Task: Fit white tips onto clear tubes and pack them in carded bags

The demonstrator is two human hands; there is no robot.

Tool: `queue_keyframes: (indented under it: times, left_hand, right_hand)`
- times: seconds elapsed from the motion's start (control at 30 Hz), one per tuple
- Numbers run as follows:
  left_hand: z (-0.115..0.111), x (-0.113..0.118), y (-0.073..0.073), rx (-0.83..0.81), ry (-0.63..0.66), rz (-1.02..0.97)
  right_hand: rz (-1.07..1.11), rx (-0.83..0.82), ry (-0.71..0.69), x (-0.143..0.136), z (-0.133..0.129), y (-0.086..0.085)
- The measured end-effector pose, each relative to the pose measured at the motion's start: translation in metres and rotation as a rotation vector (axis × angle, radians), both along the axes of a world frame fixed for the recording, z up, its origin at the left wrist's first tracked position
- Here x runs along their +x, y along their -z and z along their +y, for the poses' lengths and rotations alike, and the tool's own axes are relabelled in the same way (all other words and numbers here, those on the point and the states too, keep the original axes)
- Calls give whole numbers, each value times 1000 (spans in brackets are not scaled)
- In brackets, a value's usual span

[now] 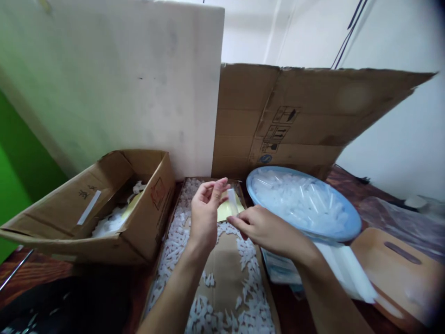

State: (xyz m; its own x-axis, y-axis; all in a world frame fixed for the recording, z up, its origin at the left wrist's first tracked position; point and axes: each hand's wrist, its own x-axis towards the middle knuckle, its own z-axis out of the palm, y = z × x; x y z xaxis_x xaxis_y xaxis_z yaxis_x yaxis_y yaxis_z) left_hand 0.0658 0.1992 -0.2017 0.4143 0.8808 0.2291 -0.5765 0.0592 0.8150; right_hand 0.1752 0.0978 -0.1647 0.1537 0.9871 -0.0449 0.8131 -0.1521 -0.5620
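Both of my hands are above a shallow cardboard tray (222,273) strewn with small white plastic pieces (175,236). My left hand (206,213) has its thumb and fingers drawn together; what they hold, if anything, I cannot make out. Just right of it, my right hand (259,226) pinches the lower end of a translucent plastic tube (232,200), which stands nearly upright. Behind the tube is a yellow sheet (222,214), partly covered by my hands. Right of the tray, a light blue basin (355,218) holds many similar clear plastic tubes.
An open cardboard box (139,246) with white pieces inside stands left. Behind are a white panel (156,93) and an upright cardboard sheet (313,116). At right are an orange-brown plastic stool (378,250), a white roll (351,269) and clear plastic wrap (392,215).
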Motion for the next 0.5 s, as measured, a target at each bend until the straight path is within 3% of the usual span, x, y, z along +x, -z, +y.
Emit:
queue_keyframes:
  times: [0.07,0.17,0.33,0.5]
  left_hand:
    - [1,-2,-3,-52,45,-58]
    - [4,-6,-6,-2,49,-12]
    - [6,-8,-7,72,-24,62]
    - [4,-7,-8,36,67,17]
  right_hand:
    - [-4,-65,-29,-2,1,3]
    - [42,-65,-76,-2,1,2]
    - [114,98,-72,3,-3,-11]
    - [235,344,16,-1,-3,-18]
